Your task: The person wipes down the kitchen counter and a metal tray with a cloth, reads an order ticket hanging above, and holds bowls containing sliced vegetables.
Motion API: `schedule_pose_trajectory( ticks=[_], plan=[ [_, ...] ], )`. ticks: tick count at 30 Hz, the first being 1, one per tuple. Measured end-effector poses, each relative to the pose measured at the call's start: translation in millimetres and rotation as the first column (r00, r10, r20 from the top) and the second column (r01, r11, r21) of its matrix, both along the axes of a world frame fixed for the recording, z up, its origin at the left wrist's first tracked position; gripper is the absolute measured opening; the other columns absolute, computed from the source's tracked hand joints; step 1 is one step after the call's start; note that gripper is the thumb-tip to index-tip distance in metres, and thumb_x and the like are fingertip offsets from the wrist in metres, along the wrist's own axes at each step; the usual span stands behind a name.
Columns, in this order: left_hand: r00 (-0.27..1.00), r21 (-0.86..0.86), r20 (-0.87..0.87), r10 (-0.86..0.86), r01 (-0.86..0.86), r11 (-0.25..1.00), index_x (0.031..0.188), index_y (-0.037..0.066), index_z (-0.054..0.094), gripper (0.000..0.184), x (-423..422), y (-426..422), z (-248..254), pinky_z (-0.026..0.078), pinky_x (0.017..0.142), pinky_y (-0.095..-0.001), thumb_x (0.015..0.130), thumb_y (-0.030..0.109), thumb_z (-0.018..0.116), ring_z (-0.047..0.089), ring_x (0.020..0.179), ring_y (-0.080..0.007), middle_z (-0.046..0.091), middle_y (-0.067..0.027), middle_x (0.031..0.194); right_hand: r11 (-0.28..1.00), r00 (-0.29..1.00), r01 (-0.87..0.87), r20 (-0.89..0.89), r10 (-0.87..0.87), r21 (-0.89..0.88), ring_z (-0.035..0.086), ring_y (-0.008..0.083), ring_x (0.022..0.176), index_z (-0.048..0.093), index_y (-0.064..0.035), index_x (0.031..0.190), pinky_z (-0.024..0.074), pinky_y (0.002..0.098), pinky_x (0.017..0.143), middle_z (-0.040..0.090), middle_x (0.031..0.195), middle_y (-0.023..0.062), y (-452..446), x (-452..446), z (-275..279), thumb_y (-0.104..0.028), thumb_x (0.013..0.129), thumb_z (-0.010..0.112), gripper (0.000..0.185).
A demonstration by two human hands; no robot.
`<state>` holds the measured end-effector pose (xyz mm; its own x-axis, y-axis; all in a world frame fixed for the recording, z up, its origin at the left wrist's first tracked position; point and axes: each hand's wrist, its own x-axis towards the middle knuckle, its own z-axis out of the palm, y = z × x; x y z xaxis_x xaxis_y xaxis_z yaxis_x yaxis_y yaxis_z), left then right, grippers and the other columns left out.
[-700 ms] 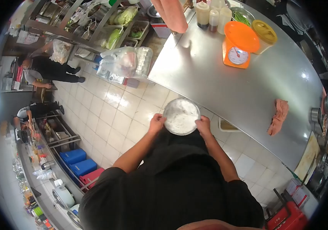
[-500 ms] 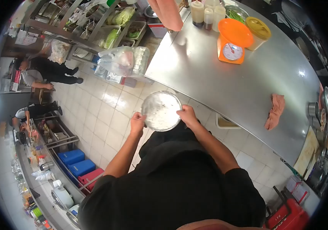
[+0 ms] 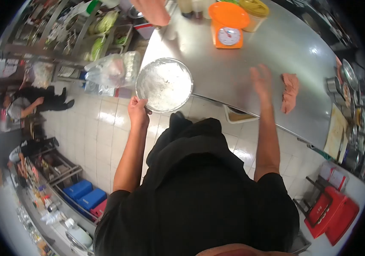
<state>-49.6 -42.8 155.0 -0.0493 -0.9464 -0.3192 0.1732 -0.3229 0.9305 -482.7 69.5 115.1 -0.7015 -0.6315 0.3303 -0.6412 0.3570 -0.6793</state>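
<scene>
My left hand (image 3: 138,112) is closed on the near-left rim of a round metal bowl (image 3: 139,85). White powder (image 3: 166,84) is spread over the inside of the bowl, which is held up beside the table corner. Something short and dark shows just under my left fingers; its kind is unclear. My right hand (image 3: 261,81) is off the bowl and stretched over the steel table (image 3: 242,85). Its fingers are apart and empty, slightly blurred by motion. A crumpled pinkish cloth (image 3: 290,93) lies on the table to the right of that hand.
An orange kitchen scale (image 3: 228,36) and a yellow-lidded tub (image 3: 254,15) stand on the table's far side. Plastic bags (image 3: 109,70) hang left of the bowl near vegetable shelves. Two people stand at far left. A red case (image 3: 325,213) sits at lower right.
My right hand has let go of the bowl and moved right, over the table. The bowl, held by my left hand alone, has moved forward. The camera view has shifted to the right.
</scene>
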Motion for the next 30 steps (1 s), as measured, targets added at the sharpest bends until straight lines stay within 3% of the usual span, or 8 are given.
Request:
schedule_pose_trajectory(
  ticks=[3,6,9,19,21,24,27,30],
  plan=[
    [0.998,0.002,0.03,-0.052,0.052,0.999,0.076,0.011,0.045,0.016,-21.6,-21.0,-12.1,0.039,0.039,-0.0258,0.079,-0.001,0.055,0.047,0.046,-0.0119,0.053,-0.0031,0.068,0.943,0.798,0.146,-0.599,0.066,0.298,0.052,0.0315,0.114,0.062,-0.0051,0.113,0.0399,0.0422,0.099,0.061,0.112,0.0149,76.8,-128.6,-20.2,-0.044,0.086,0.062,0.047],
    [0.997,0.039,0.013,-0.077,0.077,0.996,0.076,0.011,0.044,0.017,-40.0,-33.8,-19.0,0.039,0.039,-0.0254,0.078,-0.002,0.056,0.046,0.046,-0.012,0.053,-0.0029,0.067,0.896,0.934,0.317,-0.268,-0.238,0.31,0.051,0.0341,0.119,0.059,-0.0057,0.118,0.0397,0.0422,0.099,0.058,0.122,0.0163,126.2,-164.8,-53.3,-0.044,0.085,0.061,0.05],
    [0.993,0.057,0.002,-0.12,0.12,0.991,0.074,0.012,0.042,0.019,-50.8,-41.0,-24.4,0.04,0.042,-0.0274,0.079,0.0,0.056,0.044,0.045,-0.0119,0.049,-0.0015,0.064,0.856,0.814,0.458,-0.5,-0.296,0.239,0.051,0.0373,0.117,0.056,-0.0063,0.121,0.0385,0.0437,0.099,0.058,0.12,0.0169,110.2,-148.0,-59.2,-0.045,0.083,0.061,0.054],
    [0.99,0.099,-0.006,-0.138,0.138,0.985,0.076,0.013,0.042,0.02,-73.8,-72.4,-29.5,0.04,0.043,-0.0288,0.083,0.004,0.059,0.039,0.04,-0.0115,0.044,0.0004,0.057,0.957,0.912,-0.29,-0.308,0.27,-0.022,0.059,0.032,0.1,0.062,-0.0098,0.116,0.0479,0.0434,0.085,0.06,0.116,0.0137,-41.2,-5.6,-34.8,-0.006,0.083,0.053,0.034],
    [0.992,0.104,-0.005,-0.129,0.129,0.986,0.081,0.012,0.044,0.017,-72.6,-74.0,-33.4,0.04,0.042,-0.0285,0.083,0.004,0.058,0.04,0.041,-0.0112,0.047,-0.0005,0.059,0.918,0.855,-0.331,-0.342,0.39,0.219,0.058,0.0368,0.098,0.056,-0.0024,0.112,0.0451,0.0448,0.086,0.062,0.107,0.0184,-44.5,45.4,-41.4,-0.018,0.087,0.058,0.03],
    [0.994,0.095,-0.009,-0.112,0.113,0.989,0.095,0.009,0.049,0.015,-70.9,-75.1,-34.7,0.042,0.041,-0.0279,0.083,0.003,0.058,0.045,0.044,-0.0111,0.054,-0.0039,0.068,0.865,0.88,-0.434,0.089,0.467,-0.25,0.062,0.0299,0.09,0.056,-0.0026,0.113,0.049,0.0395,0.079,0.064,0.102,0.0145,-40.1,98.6,-34.1,-0.017,0.088,0.059,0.029],
    [0.993,0.066,0.009,-0.116,0.115,0.991,0.116,0.007,0.051,0.033,-79.4,-65.5,-19.4,0.044,0.041,-0.0279,0.084,0.003,0.056,0.049,0.048,-0.0119,0.061,-0.0077,0.082,0.932,0.516,0.045,0.807,0.287,-0.36,0.064,0.0211,0.078,0.058,-0.0012,0.114,0.0513,0.0296,0.064,0.065,0.105,0.0124,-65.6,87.6,-70.8,-0.017,0.088,0.06,0.03],
    [0.98,0.027,0.025,-0.198,0.197,0.98,0.133,0.007,0.045,0.049,-83.6,-63.9,-19.0,0.049,0.044,-0.0283,0.085,0.002,0.053,0.055,0.053,-0.0133,0.064,-0.0102,0.094,0.84,0.307,0.073,0.814,0.494,-0.537,0.06,0.0134,0.074,0.056,0.0012,0.117,0.0495,0.0263,0.057,0.064,0.098,0.0076,-109.3,82.5,-20.2,-0.011,0.087,0.062,0.033]
  ],
)
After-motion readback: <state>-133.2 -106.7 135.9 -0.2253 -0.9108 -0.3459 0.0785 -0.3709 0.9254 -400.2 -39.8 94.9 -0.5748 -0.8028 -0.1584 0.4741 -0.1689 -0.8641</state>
